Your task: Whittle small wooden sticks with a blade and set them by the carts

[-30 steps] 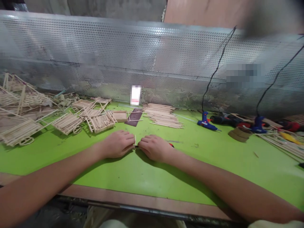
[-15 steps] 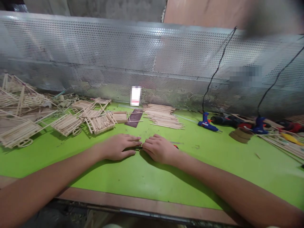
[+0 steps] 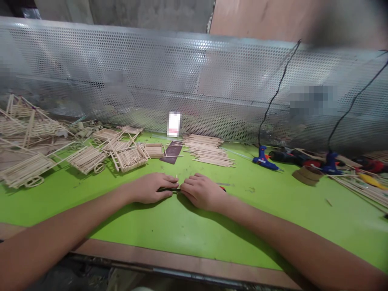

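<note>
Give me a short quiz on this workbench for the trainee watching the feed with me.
1. True or false: the stack of loose wooden sticks lies farther from the person than the left hand and the right hand.
2. Multiple choice: what lies between the two hands?
A) a dark slender strip
B) a pair of scissors
C) a wooden cart
3. Fill in the blank: the green table carries ___ blue hot glue guns.

Key: 1 true; 2 A; 3 two.
</note>
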Action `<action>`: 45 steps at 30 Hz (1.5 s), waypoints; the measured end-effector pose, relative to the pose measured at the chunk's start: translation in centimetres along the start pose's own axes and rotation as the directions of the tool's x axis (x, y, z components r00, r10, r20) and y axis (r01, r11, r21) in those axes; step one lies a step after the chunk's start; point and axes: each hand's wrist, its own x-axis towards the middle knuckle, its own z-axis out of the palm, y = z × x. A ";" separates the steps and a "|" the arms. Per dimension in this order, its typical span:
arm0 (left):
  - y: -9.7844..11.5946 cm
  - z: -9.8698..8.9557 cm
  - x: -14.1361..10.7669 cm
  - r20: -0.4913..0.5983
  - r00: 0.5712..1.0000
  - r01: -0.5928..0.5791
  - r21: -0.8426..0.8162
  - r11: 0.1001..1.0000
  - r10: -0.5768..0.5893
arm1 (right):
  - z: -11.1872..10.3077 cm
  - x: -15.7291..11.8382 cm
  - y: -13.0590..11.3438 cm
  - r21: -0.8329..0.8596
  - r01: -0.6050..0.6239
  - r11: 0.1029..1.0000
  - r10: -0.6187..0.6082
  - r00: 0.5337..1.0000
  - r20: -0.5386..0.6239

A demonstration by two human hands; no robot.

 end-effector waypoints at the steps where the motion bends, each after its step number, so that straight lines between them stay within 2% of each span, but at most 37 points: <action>1: 0.1 -0.1 0.1 -0.006 1.000 0.012 0.006 1.000 -0.012 | 0.0 0.1 0.0 -0.005 -0.002 1.000 0.002 1.000 0.002; 5: 0.7 -0.1 0.4 -0.050 0.998 0.045 0.053 0.998 -0.042 | 0.2 0.1 -0.2 -0.033 -0.017 0.999 0.018 1.000 0.012; 11: 1.0 0.7 1.1 -0.121 0.993 0.020 0.148 0.989 -0.002 | 0.2 0.2 -0.3 -0.053 -0.022 0.998 0.024 0.999 0.034; 16: 0.7 1.1 1.4 -0.143 0.990 0.024 0.136 0.990 -0.005 | 0.0 0.3 -0.4 -0.037 -0.018 0.999 0.020 0.999 0.039; 21: 1.0 1.1 1.5 -0.139 0.989 0.063 0.140 0.988 -0.044 | -0.1 0.4 -0.4 -0.019 -0.013 1.000 0.013 0.999 0.036; 45: 1.0 0.6 1.5 -0.125 0.990 0.073 0.095 0.993 -0.061 | 0.1 0.2 0.2 -0.069 -0.011 0.998 0.014 0.999 0.042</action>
